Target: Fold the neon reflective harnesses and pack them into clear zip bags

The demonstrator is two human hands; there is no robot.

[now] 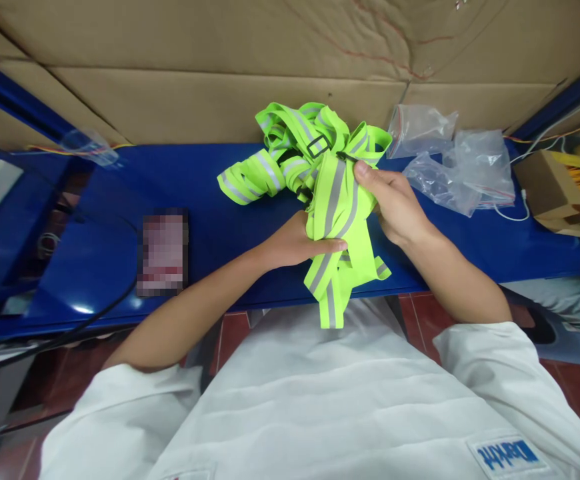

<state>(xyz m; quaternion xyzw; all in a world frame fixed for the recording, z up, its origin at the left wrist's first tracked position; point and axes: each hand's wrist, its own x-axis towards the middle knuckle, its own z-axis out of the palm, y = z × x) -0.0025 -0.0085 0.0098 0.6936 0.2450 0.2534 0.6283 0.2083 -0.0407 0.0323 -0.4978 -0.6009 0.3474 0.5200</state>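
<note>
Neon-yellow straps with grey reflective stripes, like a reflective safety harness, hang bunched between my two hands. My left hand is closed around the lower part, its thumb lying across the front of the straps. With thumb and fingers, my right hand pinches the upper right part beside a black clip. A black slider buckle shows on the heap behind. More looped straps lie on the blue table to the left, and loose ends dangle over its front edge.
Clear plastic bags lie on the blue table at the right, beside an open cardboard box and white cables. A blurred-out rectangular object sits at left, near a black cable. Cardboard panels stand behind.
</note>
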